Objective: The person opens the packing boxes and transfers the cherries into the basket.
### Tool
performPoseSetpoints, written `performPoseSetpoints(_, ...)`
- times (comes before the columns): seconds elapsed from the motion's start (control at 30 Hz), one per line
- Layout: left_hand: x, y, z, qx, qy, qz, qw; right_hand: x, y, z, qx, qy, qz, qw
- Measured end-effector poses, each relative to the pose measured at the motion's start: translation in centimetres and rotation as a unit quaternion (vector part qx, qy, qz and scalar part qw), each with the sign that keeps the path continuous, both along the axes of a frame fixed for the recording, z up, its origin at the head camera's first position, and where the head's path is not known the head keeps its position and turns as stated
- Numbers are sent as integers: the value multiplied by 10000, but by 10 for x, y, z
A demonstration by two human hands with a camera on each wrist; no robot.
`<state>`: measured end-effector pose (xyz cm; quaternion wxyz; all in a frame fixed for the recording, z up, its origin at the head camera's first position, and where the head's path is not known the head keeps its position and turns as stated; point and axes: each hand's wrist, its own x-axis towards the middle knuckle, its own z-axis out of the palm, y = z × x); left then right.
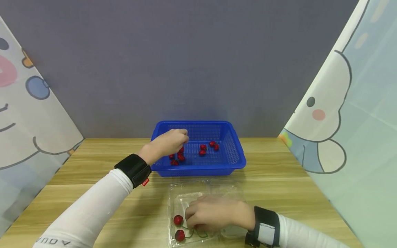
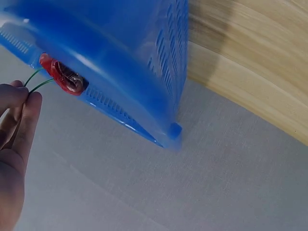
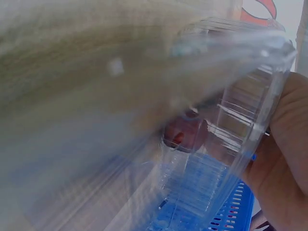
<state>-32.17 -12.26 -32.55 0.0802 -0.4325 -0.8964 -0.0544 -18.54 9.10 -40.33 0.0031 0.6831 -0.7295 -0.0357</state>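
Observation:
Over the left part of a blue plastic basket (image 1: 198, 172), my left hand (image 1: 171, 141) pinches two thin green stems (image 2: 41, 85). Red cherries (image 2: 57, 72) show at the stem ends in the left wrist view, partly behind the basket rim. Several more cherries (image 1: 202, 152) lie on the basket floor. My right hand (image 1: 214, 212) reaches down into a clear plastic box (image 1: 171, 206) with bent fingers. Two cherries (image 1: 178, 220) with stems lie left of its fingertips. Something dark red shows beneath the hand; I cannot tell whether the fingers hold it.
The basket stands at the back of the wooden table (image 1: 279, 193), against a grey wall (image 1: 198, 62). The clear box lies in front of it, with its lid side to the right. Cartoon-printed panels (image 1: 328, 113) flank the table.

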Motion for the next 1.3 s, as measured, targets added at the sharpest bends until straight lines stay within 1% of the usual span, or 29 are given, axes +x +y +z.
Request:
performPoseSetpoints(0.17,-1,4,-2,-230,-146,62,9996,-1,-2,-2,-4,-165,-154,9997)
performPoseSetpoints(0.33,-2,8,-7,-609,-280,150,9976,-1,-5,-4,14,-199,-156,9997)
performPoseSetpoints(0.43,-3,9,-8,-821,-331,267,9957,-1,-6,-5,-20,-218,-167,9996)
performPoseSetpoints(0.57,-3,9,-8,-880,-371,382,9947,-1,-6,-5,-25,-292,-221,9993)
performPoseSetpoints(0.77,-6,9,-12,-914,-312,276,9949,-2,-6,-7,-30,-377,-212,9991)
performPoseSetpoints(0.93,-6,9,-14,-1065,-258,307,9935,-2,-5,-8,-93,-420,-230,9988)
performPoseSetpoints(1.03,-7,9,-15,-1032,-225,301,9939,-3,-5,-9,-136,-487,-240,9984)
performPoseSetpoints(1.17,-6,8,-14,-951,-197,337,9947,-4,-4,-8,-159,-530,-258,9981)
performPoseSetpoints(1.3,-4,8,-13,-1042,-254,408,9934,-5,-2,-7,-182,-524,-253,9981)
